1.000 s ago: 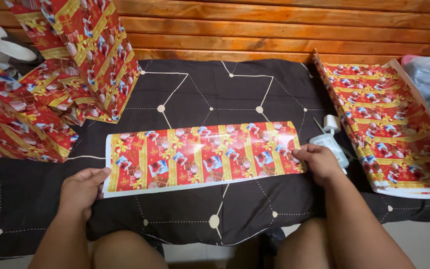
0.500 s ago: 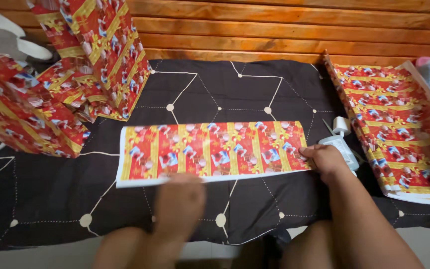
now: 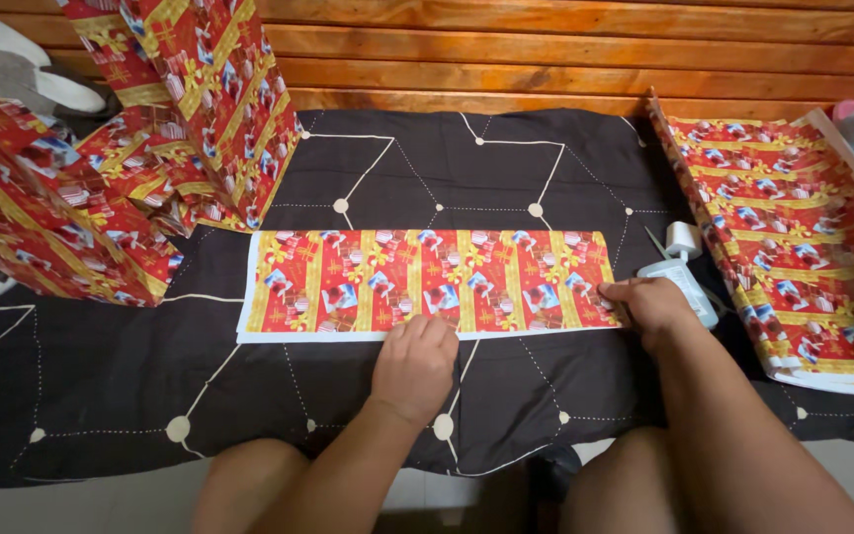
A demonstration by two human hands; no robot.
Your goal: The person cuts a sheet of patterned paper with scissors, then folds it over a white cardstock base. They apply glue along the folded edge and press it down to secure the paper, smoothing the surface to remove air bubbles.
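Now, going from your left to your right:

Far left: finished paper bags (image 3: 61,222) in the same red and gold gift print lean and lie in a heap on the dark cloth (image 3: 101,396); one stands upright against the wooden wall (image 3: 546,49).

Cloth: it is dark brown with cream lines and dots, and it carries everything you are working on.

Paper strip: the folded strip of wrapping paper (image 3: 427,282) lies flat on the cloth in front of you, long side running left to right, with a white edge showing along its near side and left end.

Left hand: your left hand (image 3: 412,366) rests palm down at the near edge of the strip, about midway along it. Your fingers are together and curled, fingertips pressing on the white edge; they clamp nothing.

Right hand: your right hand (image 3: 654,309) lies on the strip's right end. Thumb and fingertips press close together on the near right corner; whether they pinch it or only hold it down, you cannot tell.

Glue bottle: a small white glue bottle (image 3: 682,272) lies on the cloth just beyond your right hand.

Far right: a stack of flat sheets (image 3: 793,247) in the same print lies angled, well apart from the strip.
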